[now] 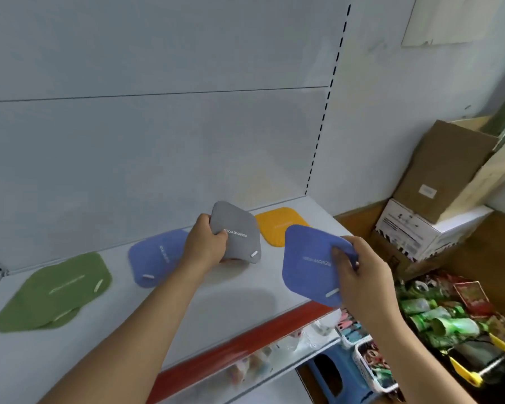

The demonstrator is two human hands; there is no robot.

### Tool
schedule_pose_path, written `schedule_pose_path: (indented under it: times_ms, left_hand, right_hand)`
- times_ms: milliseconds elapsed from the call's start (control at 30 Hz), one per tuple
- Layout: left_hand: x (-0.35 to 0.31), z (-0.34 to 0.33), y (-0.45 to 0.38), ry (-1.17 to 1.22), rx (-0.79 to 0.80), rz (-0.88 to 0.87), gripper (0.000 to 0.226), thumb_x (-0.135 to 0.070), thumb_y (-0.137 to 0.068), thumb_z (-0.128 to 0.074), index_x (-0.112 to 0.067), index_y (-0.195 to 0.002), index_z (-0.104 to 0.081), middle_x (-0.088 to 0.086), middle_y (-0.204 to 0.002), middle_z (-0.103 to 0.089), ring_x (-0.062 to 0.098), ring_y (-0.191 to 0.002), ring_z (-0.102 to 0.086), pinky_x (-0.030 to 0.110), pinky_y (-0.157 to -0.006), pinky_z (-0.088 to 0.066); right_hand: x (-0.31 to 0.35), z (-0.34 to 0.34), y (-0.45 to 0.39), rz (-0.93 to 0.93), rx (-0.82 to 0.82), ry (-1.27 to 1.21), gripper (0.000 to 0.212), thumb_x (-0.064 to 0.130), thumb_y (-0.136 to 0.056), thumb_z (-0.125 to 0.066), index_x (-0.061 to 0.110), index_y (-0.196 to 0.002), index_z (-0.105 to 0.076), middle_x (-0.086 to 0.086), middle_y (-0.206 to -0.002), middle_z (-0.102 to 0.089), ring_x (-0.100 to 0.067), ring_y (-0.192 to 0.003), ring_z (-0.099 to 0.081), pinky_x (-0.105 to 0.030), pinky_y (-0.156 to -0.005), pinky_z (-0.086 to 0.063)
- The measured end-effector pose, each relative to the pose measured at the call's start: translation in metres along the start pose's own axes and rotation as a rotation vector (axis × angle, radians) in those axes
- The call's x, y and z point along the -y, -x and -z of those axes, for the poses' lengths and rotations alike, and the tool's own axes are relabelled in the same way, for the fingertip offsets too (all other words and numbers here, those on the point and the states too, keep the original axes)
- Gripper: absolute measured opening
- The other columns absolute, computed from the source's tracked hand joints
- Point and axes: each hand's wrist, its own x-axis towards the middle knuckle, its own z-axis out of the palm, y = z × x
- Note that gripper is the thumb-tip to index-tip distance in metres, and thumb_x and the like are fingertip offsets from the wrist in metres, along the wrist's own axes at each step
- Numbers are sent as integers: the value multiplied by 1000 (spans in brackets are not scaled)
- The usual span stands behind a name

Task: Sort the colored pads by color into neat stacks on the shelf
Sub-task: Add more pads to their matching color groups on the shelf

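Observation:
My left hand [206, 243] grips a grey pad [239, 228] by its left edge and holds it tilted just above the white shelf [236, 298]. A blue pad [309, 263] is pinched at its right corner by my right hand [362, 275], raised over the shelf's front right part. Another blue pad [155, 258] lies flat on the shelf left of my left hand. Further left, green pads [56, 290] lie overlapped in a loose stack. An orange pad [280, 225] lies at the back right, partly hidden behind the held blue pad.
The shelf has a red front strip [245, 345] and a pale back panel. Cardboard boxes [438, 182] stand to the right. Below right are baskets [365, 363] of small goods, green packets [438, 319] and a blue stool [333, 374].

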Motion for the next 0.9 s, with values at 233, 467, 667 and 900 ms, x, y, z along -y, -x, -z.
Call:
schedule_pose_path:
  times_ms: [233,467,667,900]
  left_hand:
    - [5,-19,-13,-128,-173,130,23,-20,-95,-57,-16,-117,-51,6,-110,-65,34,-97,-62,50,-83,-60]
    - [-3,-25,-9,-696,-164,-14,25,-28,-100,-55,-9,-115,-49,14,-110,-71,39,-101,-67,38,-70,-44]
    - [11,1,-8,-690,-140,-11,26,-20,-97,-45,-18,-115,-63,10,-112,-74,36,-102,-68,42,-80,-55]
    - [16,10,-13,-652,-175,-8,37,-9,-93,-44,-22,-114,-71,8,-114,-75,35,-109,-66,39,-85,-53]
  right_hand:
    - [-19,-4,-59,16,137,-41,17,26,-105,-55,40,-109,-64,11,-85,-70,-15,-76,-66,-37,-59,-53]
    - [-18,-17,-86,78,221,-60,16,25,-105,-53,38,-105,-63,8,-77,-66,-14,-67,-61,-31,-54,-45]
    - [-1,-37,-90,145,292,-98,21,21,-104,-54,40,-100,-62,18,-75,-63,-8,-63,-56,-28,-52,-41]
    - [-1,-53,-75,143,348,-121,18,20,-103,-57,37,-104,-65,11,-65,-61,-7,-57,-55,-19,-47,-39]
